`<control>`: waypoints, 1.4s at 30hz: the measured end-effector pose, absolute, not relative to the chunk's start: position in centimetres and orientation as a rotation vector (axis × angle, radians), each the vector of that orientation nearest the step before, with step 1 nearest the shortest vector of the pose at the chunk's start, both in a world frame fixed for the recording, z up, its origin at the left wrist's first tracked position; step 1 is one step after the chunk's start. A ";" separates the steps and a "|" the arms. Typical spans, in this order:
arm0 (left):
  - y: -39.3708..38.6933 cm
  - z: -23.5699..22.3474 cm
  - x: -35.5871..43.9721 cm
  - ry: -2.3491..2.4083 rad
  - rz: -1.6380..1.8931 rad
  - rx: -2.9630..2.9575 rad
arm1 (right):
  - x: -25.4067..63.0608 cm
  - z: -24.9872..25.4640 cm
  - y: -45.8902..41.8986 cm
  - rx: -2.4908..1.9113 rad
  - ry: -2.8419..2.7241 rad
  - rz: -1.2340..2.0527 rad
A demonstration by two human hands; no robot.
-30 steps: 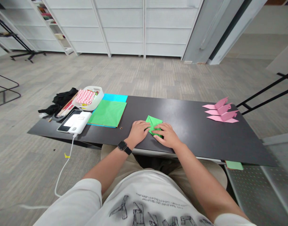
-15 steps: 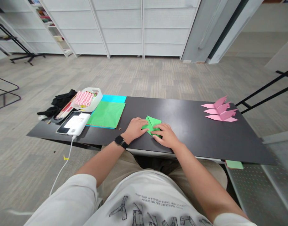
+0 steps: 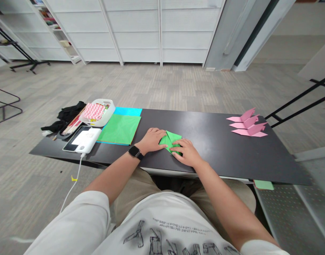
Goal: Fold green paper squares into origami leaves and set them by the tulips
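Observation:
A sheet of green origami paper point(image 3: 173, 136), folded to a small pointed shape with a slanting crease, lies on the dark table in front of me. My left hand point(image 3: 153, 139), with a black watch on its wrist, grips the paper's left edge, thumb on the near side and fingers towards the far side. Over the right part, my right hand point(image 3: 187, 152) holds the paper down with bent, slightly parted fingers. Both hands cover part of the folds, so the lower and right edges are partly hidden.
Left on the table point(image 3: 204, 141) are a stack of green and blue paper point(image 3: 121, 129), a white basket point(image 3: 108, 115), a white power bank point(image 3: 89, 141) with a cable, and a black cloth point(image 3: 70, 111). Three pink paper birds point(image 3: 248, 124) stand at the right.
My left hand has slid slightly up and left along the paper's edge, uncovering a bit more green. My right hand stays nearly where it was.

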State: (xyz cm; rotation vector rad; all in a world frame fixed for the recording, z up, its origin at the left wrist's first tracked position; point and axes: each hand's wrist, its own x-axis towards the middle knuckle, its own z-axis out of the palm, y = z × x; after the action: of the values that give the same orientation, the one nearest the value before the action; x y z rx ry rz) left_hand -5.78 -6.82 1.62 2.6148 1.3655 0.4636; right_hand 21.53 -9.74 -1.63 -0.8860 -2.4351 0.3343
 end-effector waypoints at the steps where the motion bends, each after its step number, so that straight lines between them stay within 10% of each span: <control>1: -6.8 1.7 -5.8 1.358 0.458 2.623 | 21.5 -1.6 -9.7 -0.888 -2.437 0.331; 42: -15.8 -0.2 -2.2 1.400 0.648 2.584 | 21.7 -3.5 -6.2 -0.942 -2.471 0.325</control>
State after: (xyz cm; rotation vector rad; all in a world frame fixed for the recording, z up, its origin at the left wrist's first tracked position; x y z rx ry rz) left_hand -2.18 -15.78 -0.16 2.5837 1.4004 0.6476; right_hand 21.68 -6.17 -3.47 -0.9421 -2.4715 0.3254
